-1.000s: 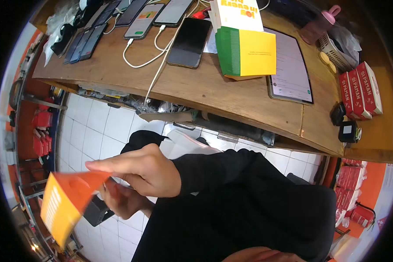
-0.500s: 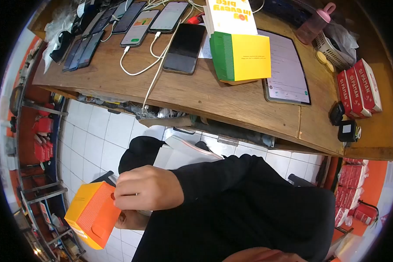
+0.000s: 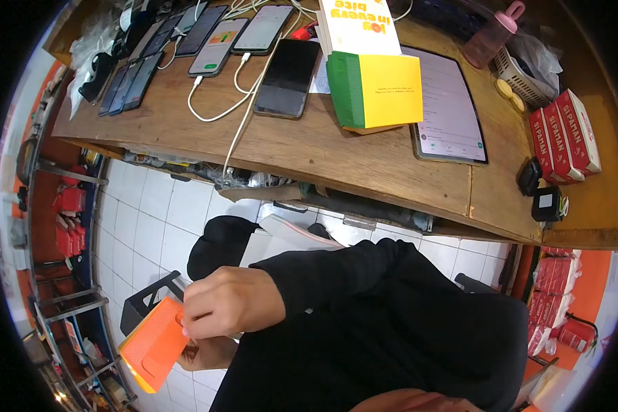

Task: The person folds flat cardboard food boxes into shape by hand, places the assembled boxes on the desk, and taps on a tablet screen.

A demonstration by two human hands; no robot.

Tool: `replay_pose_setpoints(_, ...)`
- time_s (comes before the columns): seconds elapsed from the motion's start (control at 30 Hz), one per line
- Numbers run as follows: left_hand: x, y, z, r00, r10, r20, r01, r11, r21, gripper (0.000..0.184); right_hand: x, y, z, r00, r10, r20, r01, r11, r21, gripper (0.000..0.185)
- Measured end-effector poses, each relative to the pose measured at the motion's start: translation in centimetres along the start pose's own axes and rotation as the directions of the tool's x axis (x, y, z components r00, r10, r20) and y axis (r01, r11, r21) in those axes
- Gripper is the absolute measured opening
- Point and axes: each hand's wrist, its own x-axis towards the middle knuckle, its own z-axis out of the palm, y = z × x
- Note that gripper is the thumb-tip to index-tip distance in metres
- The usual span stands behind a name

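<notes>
Low on the left, in front of my body, is an orange and yellow cardboard box (image 3: 156, 345), tilted with its orange side towards me. My right hand (image 3: 230, 302), reaching across from the right in a black sleeve, pinches the box's upper right edge near a small round notch. Below it, my left hand (image 3: 211, 353) is at the box's right edge, its fingers partly hidden behind the right hand and the box. On the table, a green and yellow cardboard box (image 3: 391, 90) stands against a stack of white printed cards (image 3: 360, 27).
A wooden table (image 3: 309, 154) spans the top, carrying several phones (image 3: 286, 77) with white cables, a tablet (image 3: 453, 103), a pink bottle (image 3: 493, 34) and red boxes (image 3: 563, 141). A black frame-like object (image 3: 144, 295) stands behind the held box. Metal shelving (image 3: 69, 312) lines the left.
The orange box has turned and shifted slightly right, so its yellow side is mostly out of sight and the black object behind it shows. Both hands stay on it.
</notes>
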Motion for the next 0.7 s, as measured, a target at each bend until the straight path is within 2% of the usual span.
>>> replay_pose_setpoints(0.13,0.0,0.0,0.1,1.000,0.003,-0.005,-0.003,1.000,0.008,0.034,0.1,0.9,0.3,0.998,0.012,-0.055,-0.004,0.988,0.155,0.013)
replay_pose_setpoints(0.23,-0.1,0.0,0.5,1.000,0.006,-0.009,-0.006,1.000,0.002,0.034,0.3,0.8,-0.2,1.000,-0.006,0.011,0.004,0.985,0.174,0.013)
replay_pose_setpoints(0.33,0.0,-0.1,0.4,1.000,0.013,-0.015,-0.013,1.000,0.018,0.033,0.3,0.0,0.1,0.999,0.000,0.036,0.001,0.999,-0.040,0.014)
replay_pose_setpoints(0.43,0.0,0.0,0.6,1.000,0.019,-0.019,-0.019,1.000,0.010,0.033,-0.4,-0.2,1.3,0.997,0.033,-0.066,-0.041,0.992,-0.116,0.012)
replay_pose_setpoints(0.7,0.0,0.0,0.9,1.000,0.006,-0.029,-0.006,1.000,-0.002,0.033,-1.0,-1.4,2.5,0.993,0.105,-0.062,-0.114,0.978,-0.173,0.013)
